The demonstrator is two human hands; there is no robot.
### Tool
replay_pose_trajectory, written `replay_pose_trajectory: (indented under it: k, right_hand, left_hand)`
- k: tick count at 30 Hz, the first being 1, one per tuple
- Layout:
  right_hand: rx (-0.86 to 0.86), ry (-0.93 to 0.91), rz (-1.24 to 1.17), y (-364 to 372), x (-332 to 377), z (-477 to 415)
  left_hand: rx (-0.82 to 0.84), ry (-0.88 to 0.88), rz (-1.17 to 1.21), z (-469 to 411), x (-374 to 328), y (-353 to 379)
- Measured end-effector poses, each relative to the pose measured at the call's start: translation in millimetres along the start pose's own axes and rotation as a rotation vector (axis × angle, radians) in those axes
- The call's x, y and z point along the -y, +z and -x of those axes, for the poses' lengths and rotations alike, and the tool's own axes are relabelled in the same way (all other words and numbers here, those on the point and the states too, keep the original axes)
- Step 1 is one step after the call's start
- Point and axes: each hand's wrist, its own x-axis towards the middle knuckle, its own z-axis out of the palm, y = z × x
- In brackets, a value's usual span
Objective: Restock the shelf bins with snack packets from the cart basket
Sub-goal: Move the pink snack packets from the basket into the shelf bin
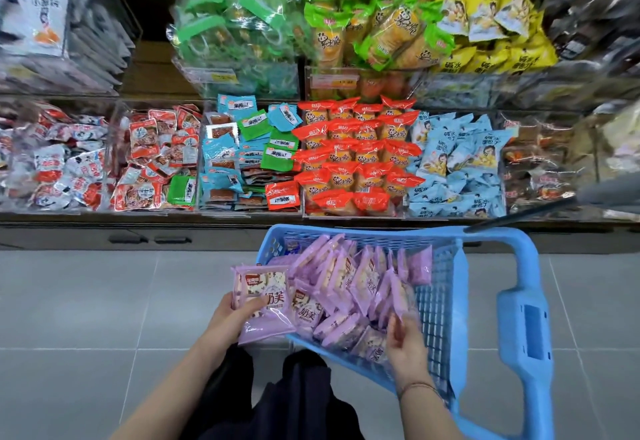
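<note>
A blue cart basket [446,304] stands in front of me, filled with several purple snack packets [349,287]. My left hand [230,315] grips a small stack of purple packets [265,301] just outside the basket's left edge. My right hand [403,339] reaches into the basket, its fingers pinching one upright purple packet [398,296]. Ahead, the shelf bins [249,162] hold packets in red, blue, green, orange and light blue.
The cart's blue handle [526,332] rises at the right. An upper shelf row holds green [235,24], orange-green and yellow packets [491,27]. A dark, empty-looking bin gap [152,24] lies at the upper left. Grey tiled floor [86,318] spreads to the left.
</note>
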Motion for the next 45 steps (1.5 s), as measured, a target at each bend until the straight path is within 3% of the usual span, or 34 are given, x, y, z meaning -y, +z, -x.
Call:
replay_pose_trajectory:
  k: [2, 5, 11, 20, 23, 36, 45]
  right_hand:
    - [-0.041, 0.123, -0.003, 1, -4, 4]
    - [-0.054, 0.217, 0.179, 6, -9, 0]
    - [0.028, 0.2, 0.229, 9, -1, -19]
    - [-0.004, 0.121, 0.314, 26, -8, 0]
    - [0.006, 0.078, 0.233, 38, -25, 18]
    - [0.389, 0.02, 0.075, 161, -191, 153]
    - [0.583, 0.062, 0.145, 258, -223, 174]
  left_hand:
    - [0.004, 0.001, -0.014, -2, -4, 0]
    - [0.015, -0.01, -0.025, -2, -6, -3]
    - [-0.009, -0.029, 0.064, -7, 5, -17]
    - [-0.001, -0.004, 0.106, -8, -10, -63]
    - [0.018, 0.008, 0.129, -15, -17, -92]
    - [0.023, 0.121, 0.214, -19, -33, -289]
    - [-0.001, 0.149, 0.368, -46, -86, -360]
